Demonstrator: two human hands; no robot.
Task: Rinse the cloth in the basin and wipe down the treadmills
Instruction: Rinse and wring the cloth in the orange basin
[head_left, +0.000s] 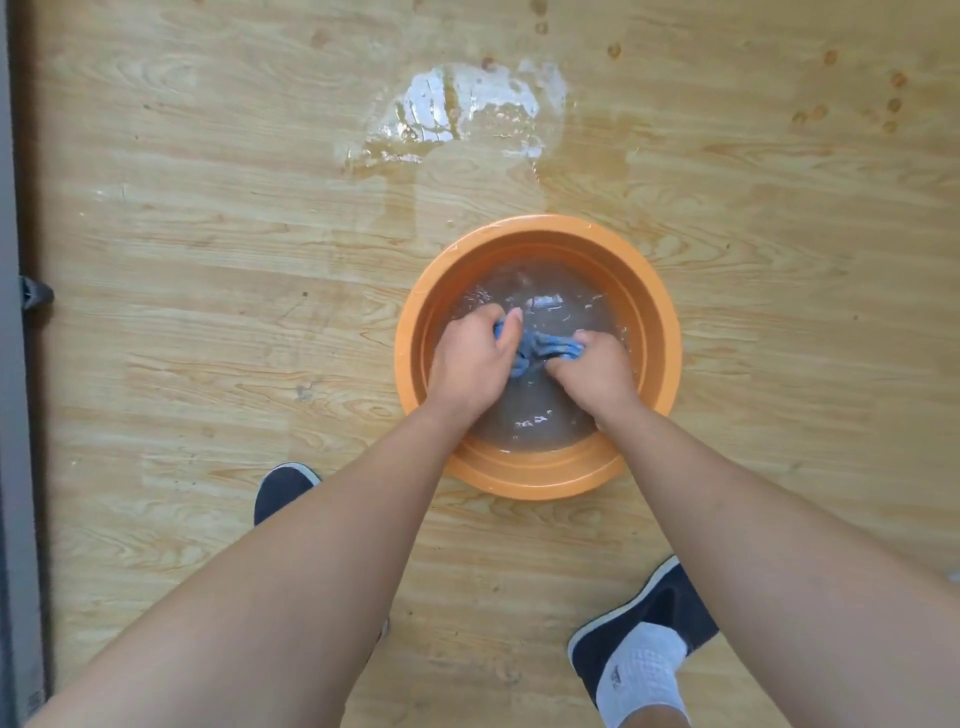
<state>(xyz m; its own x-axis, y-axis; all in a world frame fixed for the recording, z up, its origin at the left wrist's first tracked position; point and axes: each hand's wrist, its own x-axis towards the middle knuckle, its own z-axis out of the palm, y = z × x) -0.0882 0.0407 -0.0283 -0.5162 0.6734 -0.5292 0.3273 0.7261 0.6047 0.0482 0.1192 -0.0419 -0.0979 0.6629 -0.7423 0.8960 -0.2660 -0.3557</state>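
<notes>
Cloth (545, 349) bunched in the orange basin's (655, 306) water.
I see my left hand (475, 353) and right hand (597, 369) each gripping one end.

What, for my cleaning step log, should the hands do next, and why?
Probably lift the cloth just above the water and wring it: the left hand and right hand each grip a bunched end, and it lies soaked in the orange basin.

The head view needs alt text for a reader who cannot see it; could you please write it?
Seen from above, the left hand and right hand grip a blue cloth in the water of an orange basin on a wood-pattern floor. A puddle lies beyond the basin.
</notes>
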